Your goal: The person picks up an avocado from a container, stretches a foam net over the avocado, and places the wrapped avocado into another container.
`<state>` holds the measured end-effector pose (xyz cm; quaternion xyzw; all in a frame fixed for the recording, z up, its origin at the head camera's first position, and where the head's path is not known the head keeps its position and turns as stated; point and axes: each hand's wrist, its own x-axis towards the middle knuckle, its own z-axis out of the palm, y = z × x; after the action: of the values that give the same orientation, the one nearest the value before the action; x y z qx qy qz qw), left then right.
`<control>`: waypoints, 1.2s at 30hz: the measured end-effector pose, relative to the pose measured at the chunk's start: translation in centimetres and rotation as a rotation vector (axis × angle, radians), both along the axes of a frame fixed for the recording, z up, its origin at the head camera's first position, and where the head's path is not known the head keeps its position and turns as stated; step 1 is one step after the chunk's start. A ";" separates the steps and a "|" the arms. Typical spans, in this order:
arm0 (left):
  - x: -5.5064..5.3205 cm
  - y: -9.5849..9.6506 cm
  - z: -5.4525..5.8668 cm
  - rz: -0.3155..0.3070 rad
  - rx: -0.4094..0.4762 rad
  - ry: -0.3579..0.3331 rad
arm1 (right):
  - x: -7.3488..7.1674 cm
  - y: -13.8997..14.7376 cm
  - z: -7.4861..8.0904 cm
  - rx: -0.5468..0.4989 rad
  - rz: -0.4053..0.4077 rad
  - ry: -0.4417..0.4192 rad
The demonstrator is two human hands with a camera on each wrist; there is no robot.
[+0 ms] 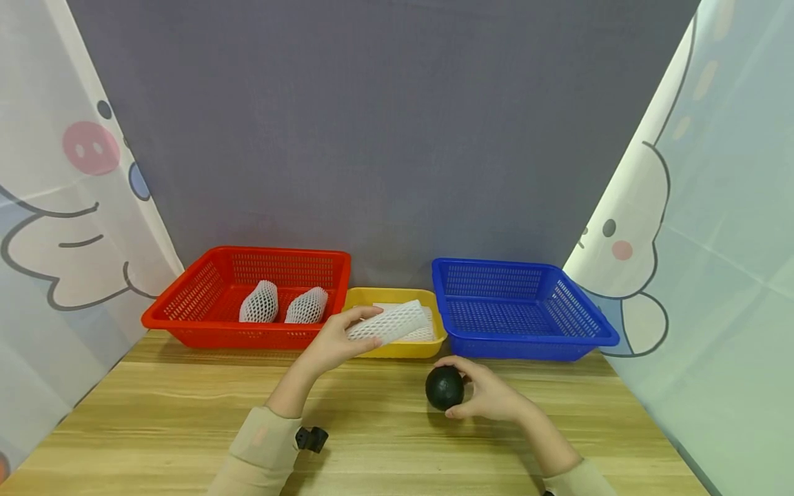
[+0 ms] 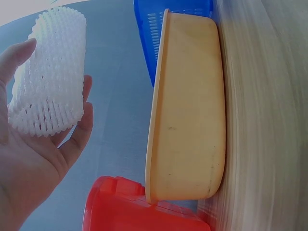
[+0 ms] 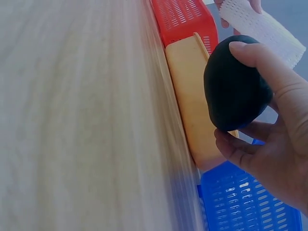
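My left hand (image 1: 333, 342) grips a white foam net sleeve (image 1: 391, 324) between thumb and fingers, above the yellow basket (image 1: 397, 350). The sleeve looks flattened in the head view; the left wrist view shows its mesh tube (image 2: 53, 67) leaning slightly. Over the table in front of the blue basket, my right hand (image 1: 490, 394) holds a dark green avocado (image 1: 444, 388), thumb on one side and fingers on the other. The right wrist view shows the avocado (image 3: 236, 86) bare, with no net around it. More white foam nets (image 1: 423, 333) lie inside the yellow basket.
At the left stands a red basket (image 1: 229, 335) with two net-wrapped pieces (image 1: 259, 303) in it; their contents are hard to make out. A blue basket (image 1: 521, 346) stands at the right. All three baskets line the back of the wooden table (image 1: 372, 427), before a grey cloth (image 1: 384, 138).
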<state>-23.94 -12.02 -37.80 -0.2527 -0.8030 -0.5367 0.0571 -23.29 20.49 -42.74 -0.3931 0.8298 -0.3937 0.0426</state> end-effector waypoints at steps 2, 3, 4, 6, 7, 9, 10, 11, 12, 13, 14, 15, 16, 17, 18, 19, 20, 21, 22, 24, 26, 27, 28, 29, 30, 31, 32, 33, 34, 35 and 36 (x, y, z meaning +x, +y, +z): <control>0.0 0.0 0.0 -0.010 0.009 -0.005 | 0.1 0.0 0.2 -0.005 -0.010 0.006; 0.0 0.0 0.0 -0.011 0.011 -0.007 | 0.1 0.0 0.3 -0.008 -0.017 0.011; 0.0 0.0 0.0 -0.011 0.012 -0.006 | 0.1 0.0 0.4 -0.012 -0.023 0.011; 0.1 0.0 0.1 -0.011 0.011 -0.002 | 0.2 -0.1 0.5 -0.014 -0.036 0.014; 0.1 0.0 0.1 -0.010 0.011 0.002 | 0.2 -0.1 0.6 -0.015 -0.045 0.006; 0.2 0.0 0.1 -0.006 0.011 0.005 | 0.3 -0.2 0.7 -0.013 -0.057 0.001; 0.2 0.0 0.1 -0.008 0.012 0.004 | 0.3 -0.2 0.7 -0.014 -0.062 -0.005; 0.2 0.0 0.1 -0.009 0.014 0.002 | 0.3 -0.3 0.7 -0.011 -0.067 -0.004; 0.2 0.0 0.1 -0.011 0.013 0.001 | 0.3 -0.3 0.8 -0.010 -0.073 -0.005; 0.1 0.0 0.0 -0.012 0.014 -0.002 | 0.3 -0.4 0.8 -0.011 -0.079 -0.008; 0.1 0.0 0.0 -0.012 0.015 -0.005 | 0.3 -0.4 0.8 -0.012 -0.085 -0.010; 0.1 -0.1 0.0 -0.012 0.015 -0.005 | 0.3 -0.5 0.9 -0.015 -0.090 -0.012; 0.1 -0.1 0.0 -0.009 0.011 -0.006 | 0.3 -0.5 1.0 -0.018 -0.096 -0.014; 0.1 -0.1 0.0 -0.007 0.009 -0.004 | 0.2 -0.6 1.0 -0.019 -0.100 -0.011; 0.0 -0.1 -0.1 -0.005 0.007 -0.003 | 0.2 -0.6 1.1 -0.023 -0.105 -0.011; 0.0 -0.1 -0.1 -0.003 0.005 -0.002 | 0.2 -0.6 1.2 -0.029 -0.105 -0.009; 0.1 -0.2 -0.1 0.000 0.003 -0.001 | 0.2 -0.7 1.3 -0.035 -0.105 -0.004; 0.1 -0.2 -0.1 0.004 0.002 0.000 | 0.1 -0.7 1.4 -0.040 -0.105 0.004; 0.1 -0.2 0.0 0.006 0.001 0.000 | 0.0 -0.8 1.4 -0.045 -0.104 0.012; 0.0 -0.2 0.0 0.003 0.005 -0.001 | 0.0 -0.8 1.6 -0.062 -0.099 0.019; 0.0 -0.2 0.0 -0.002 0.011 -0.001 | -0.1 -0.9 1.8 -0.076 -0.096 0.025; -0.1 -0.1 0.0 -0.005 0.015 -0.002 | -0.2 -0.9 1.9 -0.078 -0.098 0.031; -0.1 -0.1 0.0 -0.009 0.019 -0.002 | -0.2 -0.9 2.0 -0.085 -0.098 0.032; -0.1 -0.1 0.0 -0.013 0.021 -0.003 | -0.2 -1.0 2.1 -0.089 -0.101 0.035; -0.1 -0.2 0.0 -0.014 0.023 -0.004 | -0.2 -1.0 2.3 -0.093 -0.106 0.039; -0.1 -0.2 0.0 -0.016 0.024 -0.004 | -0.2 -1.0 2.4 -0.094 -0.111 0.048; -0.1 -0.2 0.0 -0.017 0.026 -0.006 | -0.2 -1.1 2.5 -0.093 -0.118 0.056; -0.1 -0.2 0.0 -0.017 0.026 -0.008 | -0.1 -1.1 2.6 -0.094 -0.123 0.060; -0.1 -0.2 0.0 -0.017 0.025 -0.010 | -0.1 -1.2 2.7 -0.097 -0.126 0.064; -0.1 -0.2 0.0 -0.018 0.025 -0.012 | -0.1 -1.2 2.8 -0.096 -0.129 0.069; -0.1 -0.2 0.0 -0.019 0.026 -0.014 | -0.1 -1.2 2.9 -0.095 -0.131 0.076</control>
<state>-24.06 -12.22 -37.79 -0.2556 -0.7940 -0.5493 0.0495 -23.42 19.27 -39.85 -0.3541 0.8352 -0.4194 -0.0334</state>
